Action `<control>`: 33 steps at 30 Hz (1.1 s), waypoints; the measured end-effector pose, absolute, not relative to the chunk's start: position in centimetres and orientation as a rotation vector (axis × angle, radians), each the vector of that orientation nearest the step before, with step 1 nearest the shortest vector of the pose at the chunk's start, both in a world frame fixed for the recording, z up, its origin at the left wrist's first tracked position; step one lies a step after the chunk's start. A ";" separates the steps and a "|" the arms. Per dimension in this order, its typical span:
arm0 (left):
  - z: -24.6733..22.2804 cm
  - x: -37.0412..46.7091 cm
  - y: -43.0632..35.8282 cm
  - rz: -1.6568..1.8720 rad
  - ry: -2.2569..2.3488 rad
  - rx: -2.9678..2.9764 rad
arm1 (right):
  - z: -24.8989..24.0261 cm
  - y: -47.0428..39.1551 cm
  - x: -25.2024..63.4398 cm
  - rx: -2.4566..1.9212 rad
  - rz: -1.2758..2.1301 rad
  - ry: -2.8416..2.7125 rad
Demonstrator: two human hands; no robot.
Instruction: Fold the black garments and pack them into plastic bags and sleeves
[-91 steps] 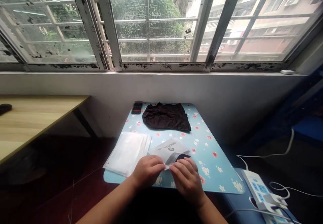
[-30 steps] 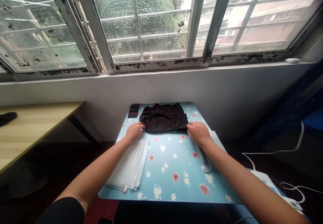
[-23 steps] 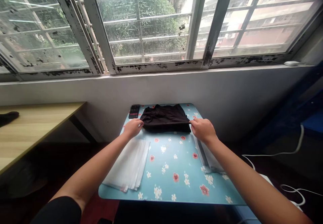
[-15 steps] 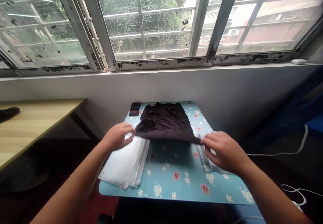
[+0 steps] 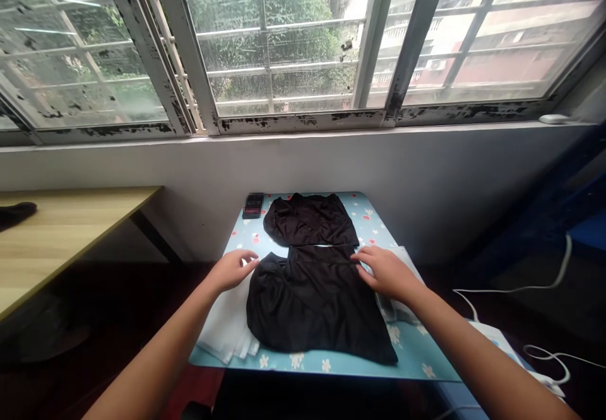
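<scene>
Spreading left hand [image 5: 230, 270] beside nearer black cloth [image 5: 319, 306]; touching it with right hand [image 5: 387, 273], unclear if pinching, partly hiding clear packet [image 5: 401, 311].

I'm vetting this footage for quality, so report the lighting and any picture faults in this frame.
Head view: the window is bright, washed out in parts; head view: the floor left of the table sinks to near black; head view: the dark object at the table's far left corner is pixelated; head view: folds on the nearer black cloth are faint but readable.
</scene>
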State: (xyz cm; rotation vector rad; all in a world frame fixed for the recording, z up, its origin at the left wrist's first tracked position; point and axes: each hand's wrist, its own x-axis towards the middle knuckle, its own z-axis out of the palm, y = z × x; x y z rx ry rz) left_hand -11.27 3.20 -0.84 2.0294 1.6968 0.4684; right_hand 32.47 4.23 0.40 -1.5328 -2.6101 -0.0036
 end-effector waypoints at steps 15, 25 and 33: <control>-2.6 -10.3 7.2 0.553 1.618 2.005 | -2.3 9.6 32.3 -1.747 -0.070 -2.339; -0.3 -10.3 5.5 0.642 1.535 2.044 | 1.0 6.7 32.7 -1.583 0.021 -2.303; 3.5 -12.6 -3.1 0.442 1.029 2.230 | 4.2 -4.9 37.3 -1.511 0.856 -2.504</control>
